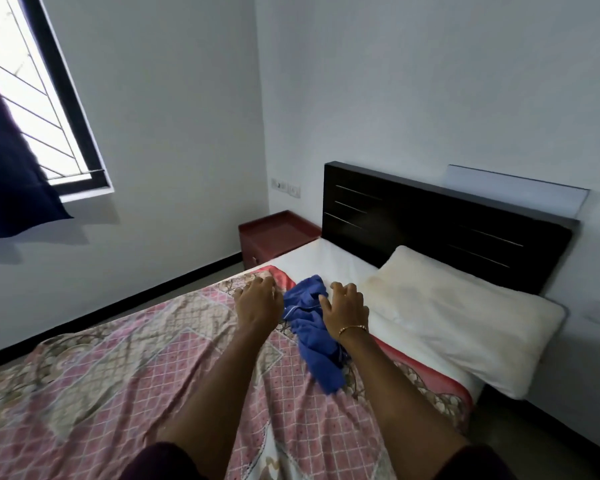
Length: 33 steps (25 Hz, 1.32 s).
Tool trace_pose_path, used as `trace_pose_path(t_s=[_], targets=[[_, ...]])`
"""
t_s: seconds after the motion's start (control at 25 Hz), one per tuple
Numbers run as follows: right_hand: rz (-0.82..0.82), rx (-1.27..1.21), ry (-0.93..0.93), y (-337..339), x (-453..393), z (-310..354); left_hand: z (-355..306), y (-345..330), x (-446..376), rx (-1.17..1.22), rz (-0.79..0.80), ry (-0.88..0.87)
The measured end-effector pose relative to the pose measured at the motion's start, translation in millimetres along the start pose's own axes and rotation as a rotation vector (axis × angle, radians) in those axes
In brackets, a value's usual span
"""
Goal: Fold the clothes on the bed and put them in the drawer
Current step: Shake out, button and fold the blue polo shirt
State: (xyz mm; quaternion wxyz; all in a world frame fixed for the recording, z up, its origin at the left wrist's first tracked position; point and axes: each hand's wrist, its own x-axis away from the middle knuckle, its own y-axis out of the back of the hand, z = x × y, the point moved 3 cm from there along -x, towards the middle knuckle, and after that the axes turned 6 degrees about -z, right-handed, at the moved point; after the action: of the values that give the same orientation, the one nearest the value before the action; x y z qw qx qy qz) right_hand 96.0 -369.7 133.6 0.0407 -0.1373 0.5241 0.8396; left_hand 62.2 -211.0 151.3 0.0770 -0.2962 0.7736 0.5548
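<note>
Our hands reach over the bed toward a crumpled blue garment.

At the frame's centre the blue garment lies on the pink patterned bedspread, between our left hand and right hand; both hover with fingers spread, holding nothing, a white pillow to the right.

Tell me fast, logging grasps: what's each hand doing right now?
Left hand: open, fingers spread, holding nothing, beside the blue garment.
Right hand: open, fingers spread over the blue garment, not gripping it.
</note>
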Motion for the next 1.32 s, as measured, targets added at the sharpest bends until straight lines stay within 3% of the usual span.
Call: trace_pose_path(t_s=[0.2, 0.4, 0.64, 0.76, 1.0, 1.12, 1.32], targets=[[0.175, 0.03, 0.027, -76, -69, -53, 4, -97, -34, 0.041, 0.065, 0.167], [0.406, 0.068, 0.136, -166, -134, -96, 24, -212, -53, 0.061, 0.254, 0.432], [0.664, 0.116, 0.209, -266, -150, -137, 49, -337, -20, 0.36, 0.541, 0.929], [0.688, 0.07, 0.241, -299, -154, -143, 49, -379, -14, 0.584, 0.515, 1.078], [0.578, -0.319, 0.105, -274, -163, -121, 37, -361, -36, 0.709, 0.235, 1.136], [0.417, -0.525, 0.03, -219, -177, -80, 14, -308, -70, 0.986, 0.1, 1.132], [0.186, -0.787, -0.022, -113, -172, -6, -23, -185, -118, 1.315, 0.093, 0.982]])
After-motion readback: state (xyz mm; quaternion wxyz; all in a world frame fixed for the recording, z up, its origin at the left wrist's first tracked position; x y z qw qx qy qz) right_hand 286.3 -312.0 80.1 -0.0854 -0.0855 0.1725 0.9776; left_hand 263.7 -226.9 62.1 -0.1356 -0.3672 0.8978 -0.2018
